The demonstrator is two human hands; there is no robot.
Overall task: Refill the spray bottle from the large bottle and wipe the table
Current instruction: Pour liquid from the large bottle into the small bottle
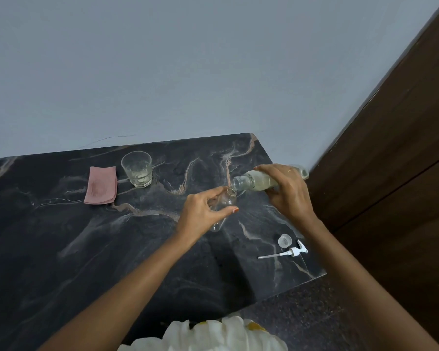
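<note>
— Where was the spray bottle (225, 201)?

— It seemed to be stood on the table (86, 249), a bit right of the middle. It was held by the left hand (200, 214), with the fingers and thumb curled round its sides, so that it could not be knocked over.

— And the large bottle (254, 182)?

— It was held just to the right, gripped round its body by the right hand (289, 193). It was tipped on its side, and its open mouth was brought right over the small bottle's mouth, so that the liquid could be poured in. Whether any was running could not be told.

— Why were the tops taken off?

— Nothing can be poured through a closed top. The spray pump (289, 252) and a round cap (285, 240) were laid close together near the right edge, out of the way but easy to reach.

— What was there for the wiping?

— A folded pink cloth (101, 185) was laid far off to the left, well apart from the pouring, likely so that it was not wetted. A glass (137, 168) was stood just to its right.

— How much was done?

— The small bottle looked nearly empty, so the filling seemed only begun. The wiping was not yet done.
</note>
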